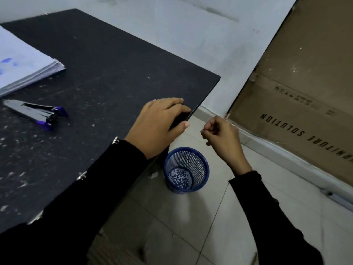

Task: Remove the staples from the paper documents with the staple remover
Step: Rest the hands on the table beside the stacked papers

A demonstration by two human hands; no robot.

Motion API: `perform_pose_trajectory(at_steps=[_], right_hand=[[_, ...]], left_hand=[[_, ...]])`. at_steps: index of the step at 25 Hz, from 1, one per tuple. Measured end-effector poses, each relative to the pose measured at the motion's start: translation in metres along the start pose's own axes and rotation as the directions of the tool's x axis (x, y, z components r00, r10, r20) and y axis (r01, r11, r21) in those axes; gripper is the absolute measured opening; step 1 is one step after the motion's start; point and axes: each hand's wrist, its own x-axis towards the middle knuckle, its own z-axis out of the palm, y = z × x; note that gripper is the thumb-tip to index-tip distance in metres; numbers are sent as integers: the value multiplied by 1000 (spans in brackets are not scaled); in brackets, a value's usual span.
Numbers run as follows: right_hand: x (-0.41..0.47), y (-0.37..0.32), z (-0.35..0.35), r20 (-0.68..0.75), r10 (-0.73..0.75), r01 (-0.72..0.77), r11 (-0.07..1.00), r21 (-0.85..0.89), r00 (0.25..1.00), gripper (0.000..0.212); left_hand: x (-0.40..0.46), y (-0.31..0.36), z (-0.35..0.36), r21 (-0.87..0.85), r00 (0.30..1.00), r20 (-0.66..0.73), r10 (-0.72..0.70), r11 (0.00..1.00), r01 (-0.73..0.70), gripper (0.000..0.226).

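A stack of white paper documents (24, 62) with blue marks lies at the table's far left. In front of it, a black and purple staple remover (38, 113) rests on the dark table (107, 60), with no hand on it. My left hand (158, 125) grips the table's right edge, fingers on top and thumb below. Off the table, my right hand (219, 134) hovers above a blue mesh bin (186, 170) with its fingertips pinched together. I cannot make out anything between them.
The blue mesh bin stands on the tiled floor beside the table's right edge, with small white bits at its bottom. A large cardboard box (305, 83) leans against the wall at right. White specks are scattered over the tabletop.
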Motion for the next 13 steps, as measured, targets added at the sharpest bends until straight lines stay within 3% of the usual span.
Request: perform_pose_trajectory(at_steps=[6,13], right_hand=[[9,19,14,37,19,-14,993,-118,999,13],[2,11,10,-41,24,-27,997,-77,999,8]], left_hand=[[0,-2,0,-17,1000,-6,13,1000,-13,41],[-2,-1,-1,-43,1000,-23,20,999,-21,45]])
